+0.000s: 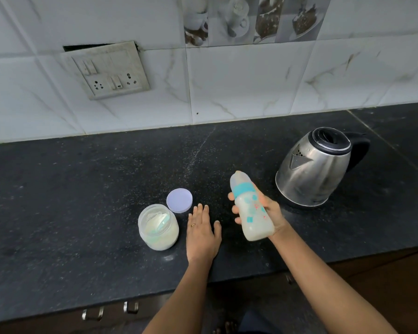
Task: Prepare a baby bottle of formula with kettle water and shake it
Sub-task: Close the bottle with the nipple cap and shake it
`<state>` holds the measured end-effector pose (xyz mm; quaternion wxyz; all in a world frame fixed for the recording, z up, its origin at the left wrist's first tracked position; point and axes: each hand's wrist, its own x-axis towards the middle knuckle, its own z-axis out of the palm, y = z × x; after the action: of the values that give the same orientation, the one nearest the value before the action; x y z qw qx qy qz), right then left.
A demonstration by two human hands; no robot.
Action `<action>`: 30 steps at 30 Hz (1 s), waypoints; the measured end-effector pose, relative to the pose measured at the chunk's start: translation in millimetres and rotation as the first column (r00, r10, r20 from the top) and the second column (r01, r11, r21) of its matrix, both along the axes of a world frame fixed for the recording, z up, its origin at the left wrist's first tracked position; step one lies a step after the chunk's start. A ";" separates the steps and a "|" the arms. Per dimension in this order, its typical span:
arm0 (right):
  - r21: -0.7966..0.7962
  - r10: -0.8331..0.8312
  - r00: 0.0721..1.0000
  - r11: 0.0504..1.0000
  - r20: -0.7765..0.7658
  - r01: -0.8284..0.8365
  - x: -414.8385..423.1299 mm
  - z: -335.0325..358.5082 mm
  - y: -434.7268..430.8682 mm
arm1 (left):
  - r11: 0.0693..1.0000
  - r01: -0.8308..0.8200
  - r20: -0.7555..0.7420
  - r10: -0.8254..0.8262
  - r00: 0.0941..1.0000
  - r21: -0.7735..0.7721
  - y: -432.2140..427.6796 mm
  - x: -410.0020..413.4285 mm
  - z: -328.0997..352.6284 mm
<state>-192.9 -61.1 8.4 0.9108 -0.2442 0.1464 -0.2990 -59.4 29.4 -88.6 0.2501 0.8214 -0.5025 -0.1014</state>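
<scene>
Right hand [273,212] grips the baby bottle [251,208] round its lower body, in the air just left of the kettle [316,167] and nearer the person, tilted w/ the teat end up and away; contents look milky, so prob. the shaking step. Left hand [202,231] lies flat on the counter [82,189], fingers straight, holding nothing, further left of the kettle.

Risks: if the teal collar isn't screwed tight, a hard shake could spray formula; a wide swing could clip the kettle, which may be hot; the formula jar [158,227], well left of the kettle, stands open w/ powder exposed, so drips or a nudge could spoil it; its lid [179,200] lies flat, also left of the kettle, a bit farther back.

Writing: none legible; bottle shows only teal & pink shapes; no brand visible on the kettle; socket plate [109,71] on the wall, far left of the kettle, unmarked.
</scene>
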 end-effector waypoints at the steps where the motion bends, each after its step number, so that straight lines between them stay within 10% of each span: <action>1: 0.004 -0.041 0.999 0.999 0.000 0.041 3.9 2.7 -0.7 | 1.000 0.003 0.003 -0.003 1.000 0.002 -0.2 0.2 0.0; 9: 0.009 -0.155 0.986 0.988 -0.059 0.156 3.2 -2.3 -5.9 | 1.000 0.001 0.006 -0.001 1.000 0.007 -0.2 0.1 0.5; 13: 0.264 -0.251 0.966 0.938 0.063 0.226 -0.1 -2.3 -12.9 | 1.000 0.000 0.007 0.000 1.000 0.015 0.9 -0.5 1.7; 17: 0.016 -0.166 0.986 0.986 0.024 0.166 -6.5 5.1 -10.8 | 1.000 -0.002 0.011 0.002 1.000 0.009 -0.7 -0.6 1.8; 30: 0.031 -0.101 0.992 0.995 0.070 0.099 -11.2 7.2 -9.4 | 1.000 -0.001 -0.009 0.001 1.000 0.005 0.9 -1.3 2.2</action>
<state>-204.1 -70.5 15.6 0.9026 -0.2131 0.1299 -0.3506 -60.7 30.3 -86.4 0.2501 0.8217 -0.5009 -0.1062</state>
